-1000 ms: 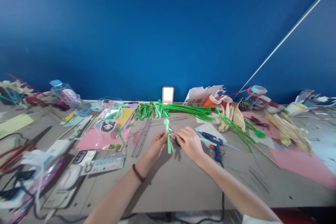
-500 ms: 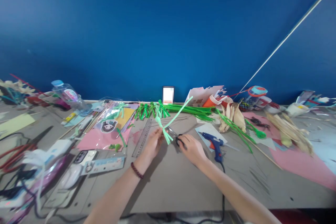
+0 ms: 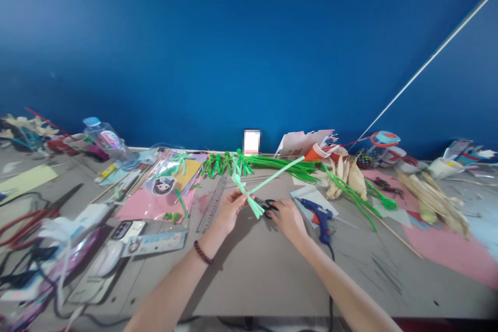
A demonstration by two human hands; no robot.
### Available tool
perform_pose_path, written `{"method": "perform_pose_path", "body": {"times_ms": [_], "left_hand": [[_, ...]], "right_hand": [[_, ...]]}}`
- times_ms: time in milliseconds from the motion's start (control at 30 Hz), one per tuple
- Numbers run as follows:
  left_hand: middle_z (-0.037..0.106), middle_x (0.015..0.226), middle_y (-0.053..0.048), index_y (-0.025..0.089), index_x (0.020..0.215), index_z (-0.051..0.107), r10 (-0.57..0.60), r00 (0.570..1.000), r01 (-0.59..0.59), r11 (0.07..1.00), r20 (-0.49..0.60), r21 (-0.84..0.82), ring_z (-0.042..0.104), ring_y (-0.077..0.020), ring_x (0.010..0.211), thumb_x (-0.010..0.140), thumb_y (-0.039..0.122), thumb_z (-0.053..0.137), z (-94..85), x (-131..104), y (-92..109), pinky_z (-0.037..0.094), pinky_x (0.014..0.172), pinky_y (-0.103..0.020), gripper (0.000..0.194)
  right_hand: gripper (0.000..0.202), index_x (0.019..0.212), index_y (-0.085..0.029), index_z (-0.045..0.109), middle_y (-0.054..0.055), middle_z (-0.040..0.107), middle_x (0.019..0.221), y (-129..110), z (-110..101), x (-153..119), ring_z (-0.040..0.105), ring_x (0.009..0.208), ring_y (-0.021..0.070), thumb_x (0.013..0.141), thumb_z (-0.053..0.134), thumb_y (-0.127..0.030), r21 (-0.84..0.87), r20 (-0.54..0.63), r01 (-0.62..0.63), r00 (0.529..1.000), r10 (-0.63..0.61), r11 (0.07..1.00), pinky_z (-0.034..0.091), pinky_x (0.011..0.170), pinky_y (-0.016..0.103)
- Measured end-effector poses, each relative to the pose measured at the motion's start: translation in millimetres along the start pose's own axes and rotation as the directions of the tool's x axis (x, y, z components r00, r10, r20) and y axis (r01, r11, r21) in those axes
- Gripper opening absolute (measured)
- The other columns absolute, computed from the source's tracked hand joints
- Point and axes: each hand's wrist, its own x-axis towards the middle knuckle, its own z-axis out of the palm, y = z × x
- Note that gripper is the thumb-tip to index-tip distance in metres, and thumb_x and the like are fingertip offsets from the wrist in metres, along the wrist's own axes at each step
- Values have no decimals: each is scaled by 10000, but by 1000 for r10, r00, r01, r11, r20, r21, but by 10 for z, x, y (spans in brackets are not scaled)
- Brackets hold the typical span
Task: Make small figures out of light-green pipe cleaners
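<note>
A pale green pipe cleaner piece [image 3: 256, 208] with a knotted head, a bundle of short ends and one long strand is pinched in the fingers of my left hand [image 3: 232, 208]. My right hand [image 3: 289, 219] is closed on the black handles of small scissors [image 3: 269, 206]. The scissor blades point left, close behind the short ends; whether they touch the strands cannot be made out. Behind my hands stand several small green pipe cleaner figures [image 3: 225, 163], beside a bundle of long green pipe cleaners [image 3: 288, 166]. A metal ruler [image 3: 212, 205] lies left of my left hand.
A blue glue gun [image 3: 321, 215] lies right of my right hand, its cord running to the front edge. A plastic bag [image 3: 157, 168] on pink paper is at left. A phone [image 3: 252, 142] stands by the wall. Dried husks [image 3: 350, 176] and large red-handled scissors [image 3: 29, 225] lie farther out.
The pipe cleaner piece has turned and shifted slightly right, its long strand now leaning lower to the right. The scissors have come closer to its short ends.
</note>
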Motion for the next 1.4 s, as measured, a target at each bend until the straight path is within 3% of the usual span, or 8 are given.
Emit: {"method": "perform_pose_path", "body": {"times_ms": [333, 600, 767, 933, 1000, 1100, 1200, 1400], "left_hand": [[713, 707, -37, 158, 776, 694, 72, 996, -65, 987, -42, 150, 676, -201, 678, 570, 350, 803, -47, 35, -56, 499, 671, -298, 302], [714, 734, -60, 135, 877, 707, 320, 945, -258, 860, -72, 439, 681, -213, 711, 667, 369, 723, -78, -13, -41, 511, 723, -325, 314], [704, 752, -44, 159, 816, 712, 131, 981, -100, 973, -141, 209, 641, -170, 632, 602, 302, 778, -48, 11, -15, 489, 611, -284, 266], [650, 642, 3, 163, 763, 690, -44, 996, 43, 999, -75, -19, 560, -105, 532, 596, 228, 790, -35, 26, 23, 418, 477, -206, 205], [625, 616, 23, 160, 769, 676, -62, 998, 59, 994, -33, -89, 536, -83, 504, 592, 207, 798, -41, 23, 40, 404, 454, -185, 220], [616, 621, 29, 153, 769, 658, -92, 996, 91, 980, 4, -174, 543, -74, 514, 587, 191, 806, -55, 13, 64, 406, 453, -168, 238], [642, 670, 15, 156, 778, 658, -124, 992, 118, 973, -19, -196, 573, -85, 558, 610, 178, 787, -60, 1, 75, 422, 476, -171, 214], [630, 625, 2, 161, 725, 663, -109, 993, 105, 991, -41, -88, 556, -103, 534, 633, 179, 752, -37, 6, 36, 401, 447, -190, 129]], "right_hand": [[158, 900, -179, 678, 94, 664, 901, 32, 65, -39, 607, 894, 240, 837, 536, -205, 78, -1, -44, 999, 44, 996, 460, 770, 306], [167, 905, -161, 656, 91, 643, 902, 23, 58, -38, 605, 888, 220, 830, 517, -215, 118, 51, -94, 995, 88, 989, 452, 800, 298], [159, 855, -156, 650, 79, 667, 811, 48, 8, -8, 634, 773, 226, 786, 534, -239, 250, 70, -162, 986, 149, 955, 469, 711, 311], [244, 852, -162, 560, 2, 611, 593, 49, -27, 11, 570, 439, 160, 732, 557, -374, 586, 312, -429, 903, 296, 688, 448, 436, 268], [279, 845, -174, 516, -40, 561, 532, 29, -45, 10, 534, 381, 140, 698, 571, -404, 680, 430, -509, 860, 276, 528, 431, 372, 250], [294, 813, -190, 487, -60, 548, 556, -9, -80, 11, 531, 403, 115, 645, 612, -397, 762, 469, -512, 858, 207, 395, 455, 375, 234], [269, 801, -200, 477, -36, 594, 646, -41, -91, 13, 539, 472, 106, 626, 626, -338, 784, 416, -449, 893, 173, 429, 463, 393, 218], [286, 850, -194, 517, -16, 589, 695, -58, -2, -23, 510, 543, 108, 641, 672, -312, 717, 208, -219, 973, 97, 662, 436, 486, 217]]}}
